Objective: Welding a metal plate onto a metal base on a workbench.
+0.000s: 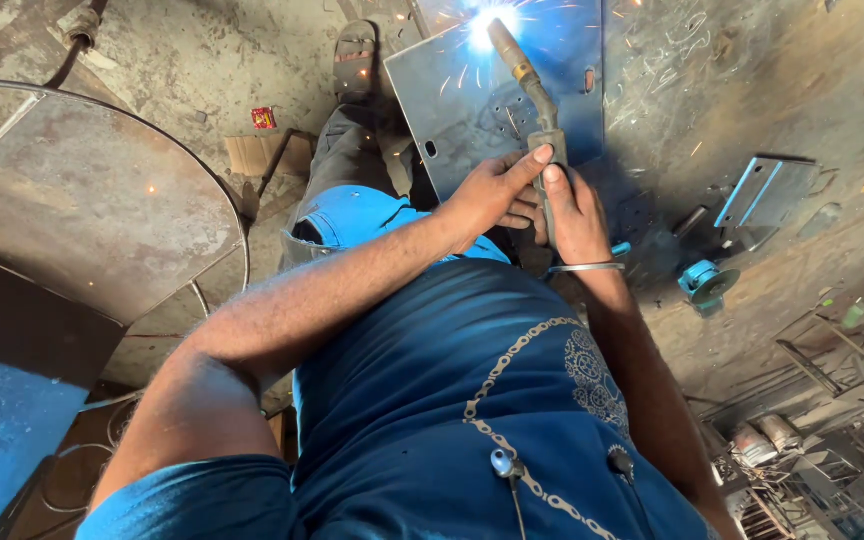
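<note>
- One big round metal sheet [92,200], rusty and dull, lies on the floor [752,90] at the left, well apart from both hands; it is the largest thing in sight.
- One flat blue-grey metal plate [472,95] stands tilted on the floor ahead of the person's knee, with two small slots showing in it; a bright white-blue arc with flying sparks burns near its top edge.
- One welding torch [532,85] reaches from the hands up to that arc; its tip meets the plate at the glare and its handle sits in both hands.
- Two hands share the torch. The left hand [492,190] is closed around the handle from the left, forefinger stretched up along it. The right hand [574,215] grips the handle from the right, just beside and touching the left, with one metal bangle [587,267] on its wrist.
- One smaller bent metal plate [764,190] lies on the floor to the right.
- One teal angle grinder [707,285] lies near that plate, below it.
- One sandal [355,60] shows on the foot beside the tilted plate.
- One small red packet [264,118] lies on the floor between the round sheet and the leg.
</note>
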